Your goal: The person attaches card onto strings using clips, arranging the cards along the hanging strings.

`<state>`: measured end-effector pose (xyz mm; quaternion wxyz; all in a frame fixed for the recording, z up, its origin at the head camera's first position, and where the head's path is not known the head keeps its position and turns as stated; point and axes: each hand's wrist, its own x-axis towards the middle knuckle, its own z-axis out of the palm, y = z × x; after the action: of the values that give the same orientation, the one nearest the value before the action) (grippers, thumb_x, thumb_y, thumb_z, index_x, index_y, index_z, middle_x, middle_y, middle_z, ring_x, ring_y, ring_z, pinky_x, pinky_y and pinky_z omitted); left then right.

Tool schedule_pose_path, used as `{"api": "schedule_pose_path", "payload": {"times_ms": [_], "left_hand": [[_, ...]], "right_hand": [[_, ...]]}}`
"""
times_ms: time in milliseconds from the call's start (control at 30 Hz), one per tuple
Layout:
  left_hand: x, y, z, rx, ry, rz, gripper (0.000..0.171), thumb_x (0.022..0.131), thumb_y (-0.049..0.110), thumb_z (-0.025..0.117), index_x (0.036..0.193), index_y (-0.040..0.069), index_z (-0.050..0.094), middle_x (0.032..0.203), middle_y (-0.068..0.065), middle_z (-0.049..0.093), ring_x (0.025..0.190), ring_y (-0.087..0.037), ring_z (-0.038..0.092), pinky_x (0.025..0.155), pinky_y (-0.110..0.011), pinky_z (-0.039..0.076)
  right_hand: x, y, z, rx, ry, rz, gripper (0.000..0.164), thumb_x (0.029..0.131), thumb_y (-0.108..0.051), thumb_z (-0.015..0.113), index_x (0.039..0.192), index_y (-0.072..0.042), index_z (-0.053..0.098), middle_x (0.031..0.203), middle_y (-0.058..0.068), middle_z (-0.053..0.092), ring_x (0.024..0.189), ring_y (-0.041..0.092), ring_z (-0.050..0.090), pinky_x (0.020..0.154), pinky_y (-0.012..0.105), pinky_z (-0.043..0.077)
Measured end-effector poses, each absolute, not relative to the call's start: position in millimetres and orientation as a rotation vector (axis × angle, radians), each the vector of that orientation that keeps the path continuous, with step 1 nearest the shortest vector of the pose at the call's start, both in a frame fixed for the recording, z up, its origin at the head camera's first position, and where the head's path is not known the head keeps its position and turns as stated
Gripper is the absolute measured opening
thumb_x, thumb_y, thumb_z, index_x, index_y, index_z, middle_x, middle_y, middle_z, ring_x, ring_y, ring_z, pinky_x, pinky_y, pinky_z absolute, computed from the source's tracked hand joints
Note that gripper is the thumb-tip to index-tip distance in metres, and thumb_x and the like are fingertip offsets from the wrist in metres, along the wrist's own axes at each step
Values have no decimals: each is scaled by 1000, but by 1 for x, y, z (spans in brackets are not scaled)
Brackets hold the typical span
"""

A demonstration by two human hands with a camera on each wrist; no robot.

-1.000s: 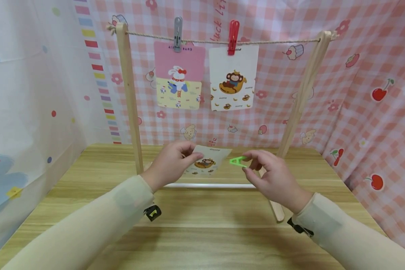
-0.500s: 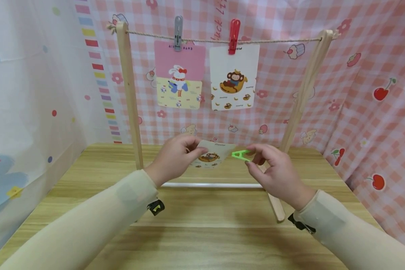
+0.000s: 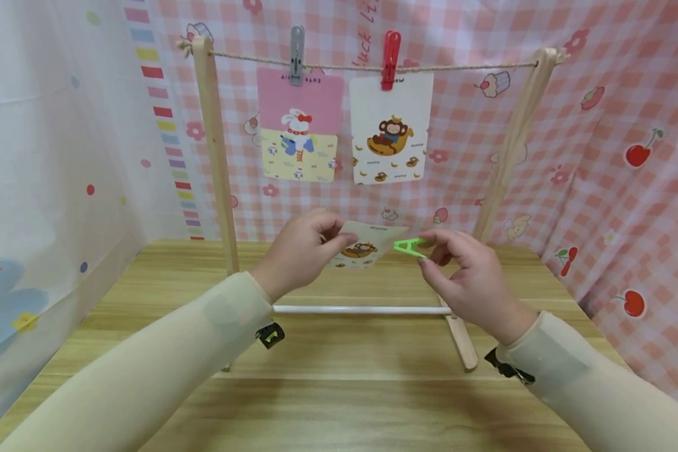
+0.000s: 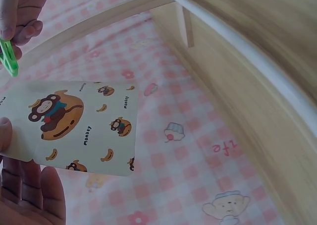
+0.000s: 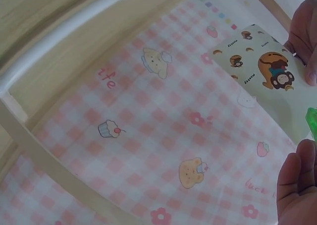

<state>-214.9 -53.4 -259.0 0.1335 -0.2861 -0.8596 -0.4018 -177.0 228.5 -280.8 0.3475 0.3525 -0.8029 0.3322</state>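
Note:
Between thumb and fingers, my left hand pinches a white card printed with a monkey on a banana and small bananas. The card tilts in the air above the table, its free edge toward the right. My right hand pinches a green clothespin by its handle ends, the tip pointing left just beside the card's right edge. Above both hands, a grey clothespin fastens a pink-and-yellow rabbit card to a rope. A red clothespin fastens another monkey card there.
Wooden posts on the left and right carry the rope. A white rod joins the stand low down over the wooden table. A pink checked curtain hangs behind, and a pale printed one at left.
Both hands have risen and shifted slightly right, carrying the monkey card and the green clothespin. The clothespin's tip stays close to the card's edge. The hanging cards stay in place.

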Motion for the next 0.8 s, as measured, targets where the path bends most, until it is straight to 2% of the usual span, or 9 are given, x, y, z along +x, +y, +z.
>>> {"api": "schedule_pose_path", "payload": {"times_ms": [167,300,533,800], "left_hand": [[-217,-48,-253,-835,-2492,-1169,18,104,28,70,92,15,72,87,0,64,74,-18,53,63,-32,46],[-217,-44,-247,-834,-2496,-1167,19,104,30,70,91,16,71,86,0,62,75,-18,52,63,-32,44],[-220,-36,-235,-880,-2420,-1152,30,103,29,70,79,15,58,80,-3,53,70,-18,48,62,-31,39],[-223,-28,-225,-914,-2377,-1121,24,104,27,70,84,13,64,81,-3,55,70,-19,48,64,-30,40]], "right_hand": [[-176,229,-274,917,-2061,853,30,87,11,75,115,2,70,100,9,75,79,6,59,68,11,49],[-176,230,-269,917,-2058,841,30,88,10,75,117,2,70,100,9,75,78,5,59,71,11,50],[-177,233,-259,898,-2033,808,31,88,10,75,118,4,70,101,12,74,79,5,60,64,12,47],[-176,235,-249,864,-2016,807,31,92,9,72,122,5,69,102,12,73,82,1,57,55,11,40]]}}
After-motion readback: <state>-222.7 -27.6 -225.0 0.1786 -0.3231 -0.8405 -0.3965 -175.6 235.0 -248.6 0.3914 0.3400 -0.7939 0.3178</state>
